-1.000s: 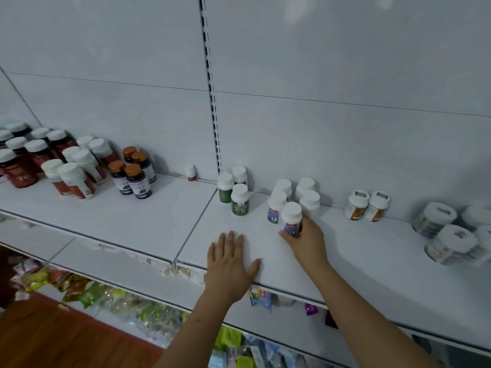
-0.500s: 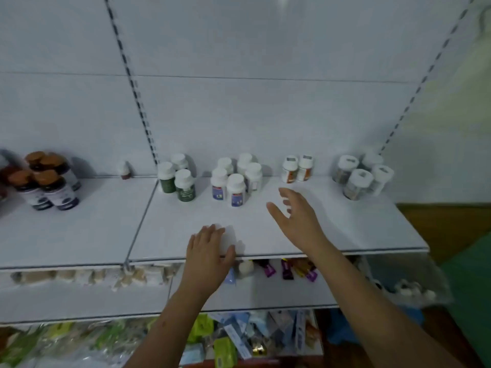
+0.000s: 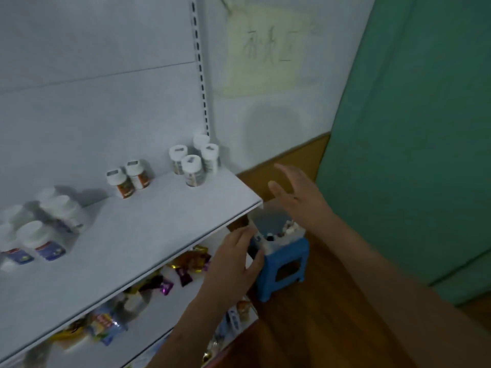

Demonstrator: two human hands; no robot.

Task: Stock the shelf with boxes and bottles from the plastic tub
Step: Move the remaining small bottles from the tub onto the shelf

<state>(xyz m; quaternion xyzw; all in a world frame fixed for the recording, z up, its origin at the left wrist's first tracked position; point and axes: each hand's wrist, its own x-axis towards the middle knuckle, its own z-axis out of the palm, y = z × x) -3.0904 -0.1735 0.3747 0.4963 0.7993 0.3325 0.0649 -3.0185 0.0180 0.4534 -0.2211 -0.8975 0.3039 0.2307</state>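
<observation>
A clear plastic tub (image 3: 268,221) with small items in it stands on a blue stool (image 3: 284,264) just past the right end of the white shelf (image 3: 148,240). White-capped bottles stand on the shelf: blue-labelled bottles (image 3: 39,243) at the left, two orange-labelled bottles (image 3: 128,180) in the middle, several clear jars (image 3: 195,162) at the right end. My right hand (image 3: 300,195) hovers above the tub, fingers spread and empty. My left hand (image 3: 233,261) is off the shelf, below its front edge beside the stool, fingers relaxed and empty.
Wrapped sweets and snack packets (image 3: 183,266) lie on the lower shelves. A green door or panel (image 3: 414,128) stands at the right. The floor (image 3: 318,314) is brown wood. A slotted shelf upright (image 3: 202,75) runs up the back panel, with a faded paper (image 3: 265,49) on the wall.
My view has swung right to the shelf's end. My right hand let go of a blue-labelled bottle and moved over the tub. My left hand came off the shelf and dropped below its edge.
</observation>
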